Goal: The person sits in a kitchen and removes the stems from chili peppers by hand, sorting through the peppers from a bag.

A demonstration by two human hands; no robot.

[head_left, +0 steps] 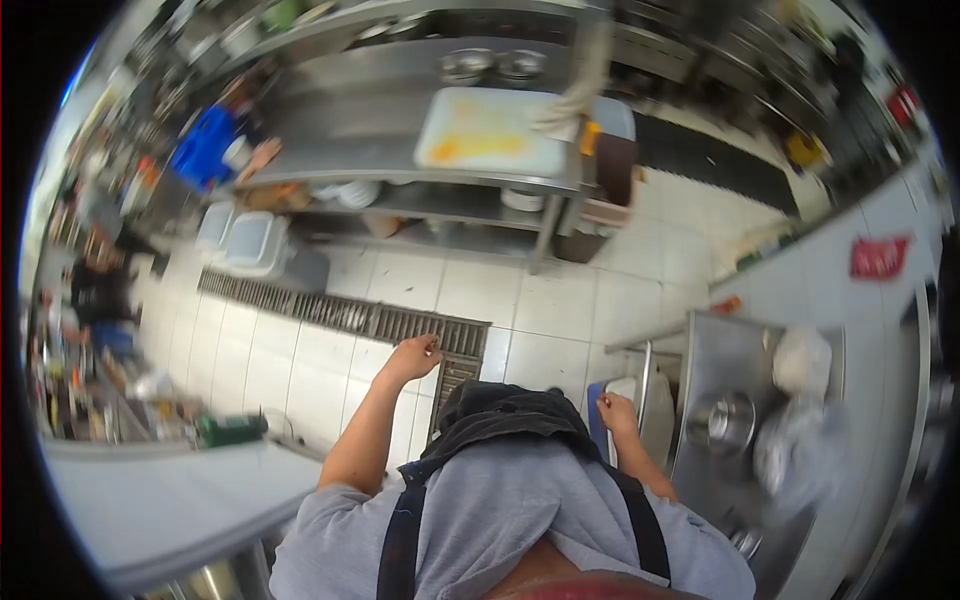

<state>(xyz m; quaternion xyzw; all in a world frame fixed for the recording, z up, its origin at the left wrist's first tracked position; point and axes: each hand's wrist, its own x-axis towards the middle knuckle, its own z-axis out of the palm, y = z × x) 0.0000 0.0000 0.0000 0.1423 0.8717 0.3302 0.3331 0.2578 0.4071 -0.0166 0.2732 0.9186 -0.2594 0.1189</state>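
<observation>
My left hand (412,360) is held out over the tiled floor, above the floor drain grate (345,312). Its fingers are curled in, and what they hold, if anything, is too small to make out. My right hand (617,412) is closed near my right side, just in front of a pale bin (655,410) and a blue-edged item (597,420). I cannot tell whether it touches either, and the inside of its grip is hidden. A dark apron (510,408) covers my front.
A steel table (340,120) bears a stained white cutting board (490,135) and metal bowls (467,66). A person in a blue top (205,150) leans at its left end. White-lidded bins (257,242) stand below. Right, a steel counter (715,340) holds a metal bowl (728,420) and plastic bags (800,450).
</observation>
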